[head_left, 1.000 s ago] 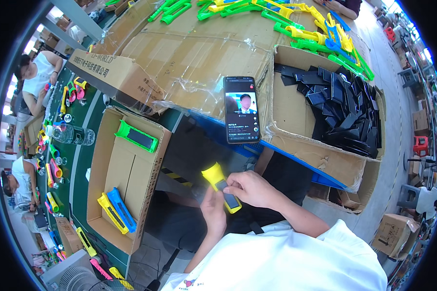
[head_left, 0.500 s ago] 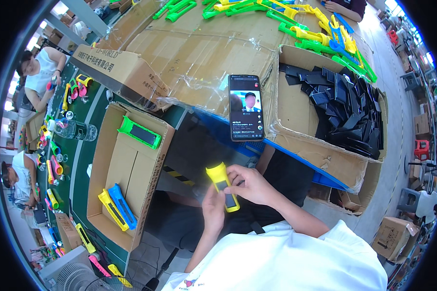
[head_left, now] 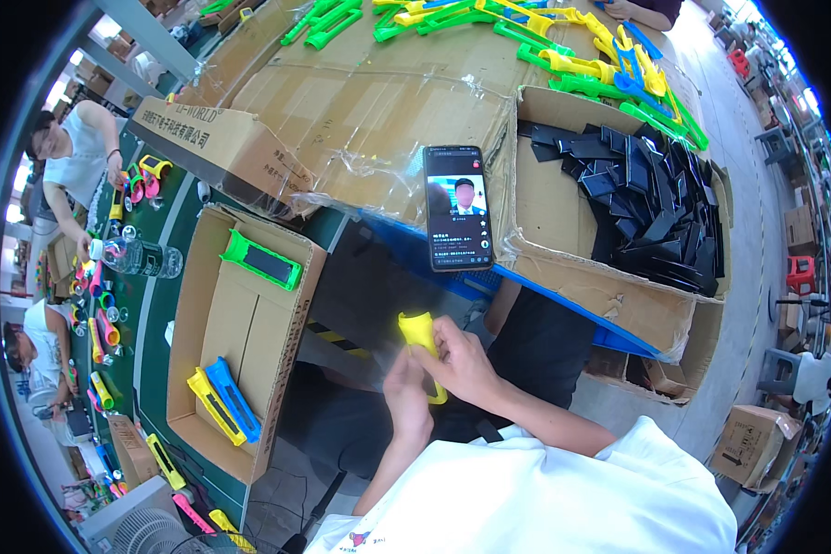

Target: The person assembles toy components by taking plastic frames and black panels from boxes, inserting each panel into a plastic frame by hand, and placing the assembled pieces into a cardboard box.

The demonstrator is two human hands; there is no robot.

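Note:
In front of my body, a yellow plastic casing with a flared end is held between both hands. My left hand closes around its left side. My right hand grips it from the right, fingers bent and thumb pressed over its middle. The hands cover most of the casing, so its middle is hidden. Left of them, an open cardboard box holds a green casing with a black panel, plus a blue casing and a yellow casing side by side.
A phone with a lit screen leans by a carton of black panels at right. Green, yellow and blue frames pile up at the far edge. A bottle stands on the green table, where co-workers sit at left.
My right hand has shifted over the casing's middle, covering the dark panel that showed before. The view has moved slightly. At left, a co-worker's arm now reaches toward the bottle.

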